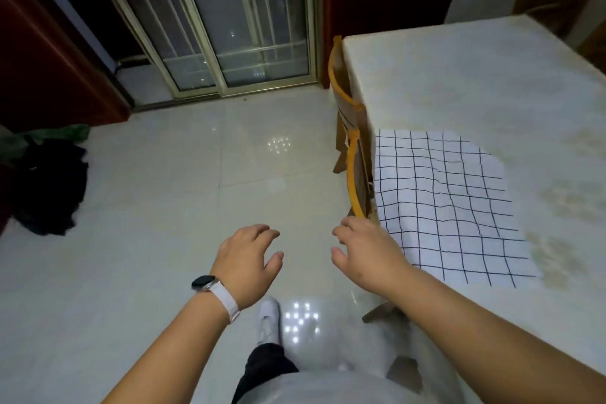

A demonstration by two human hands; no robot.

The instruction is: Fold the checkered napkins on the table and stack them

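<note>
1 head-worn wide-angle view, facing forward-down; floor (pixel 170 207) centre, table (pixel 459 82) close at right.

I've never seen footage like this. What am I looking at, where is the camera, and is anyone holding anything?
There is no machine here. A person wears a wide-angle camera on the head, looking forward and down, so this single picture shows their own two arms stretched out in front. The left hand, with a watch on its wrist, and the right hand both have relaxed fingers and hold nothing. On the right stands a table with a pale top. A checkered napkin lies spread out on it, slightly wrinkled, at the edge nearest the hands. A wooden chair is tucked against the table. The right hand is close to the chair's back, but I cannot tell whether they touch. A dark heap of cloth lies on the floor.
</note>
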